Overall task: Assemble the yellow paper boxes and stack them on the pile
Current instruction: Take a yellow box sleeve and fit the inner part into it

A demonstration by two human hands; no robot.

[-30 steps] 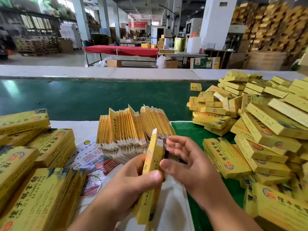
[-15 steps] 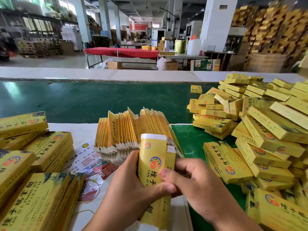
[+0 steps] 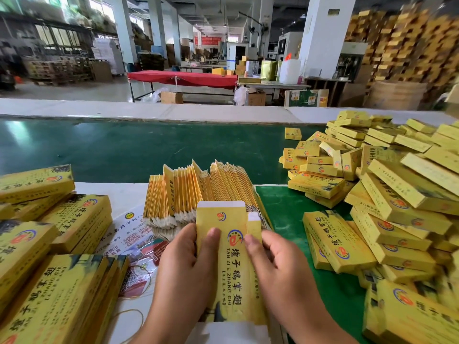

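Note:
Both hands hold one yellow paper box (image 3: 229, 264) in front of me, its printed face toward the camera and its white top flaps standing open. My left hand (image 3: 185, 271) grips its left edge with the thumb on the face. My right hand (image 3: 278, 266) grips the right edge, thumb beside the red logo. Just behind the box stands a fanned bundle of flat yellow box blanks (image 3: 198, 192). A big loose pile of assembled yellow boxes (image 3: 387, 194) fills the right side.
Stacks of flat yellow cartons (image 3: 49, 256) lie at the left on a white sheet with printed paper (image 3: 134, 234) and rubber bands. A green conveyor belt (image 3: 124, 147) runs across behind the work. A white edge borders it on the far side.
The box has turned from edge-on to face-on and spread open between my hands. My right hand has closed onto its right edge.

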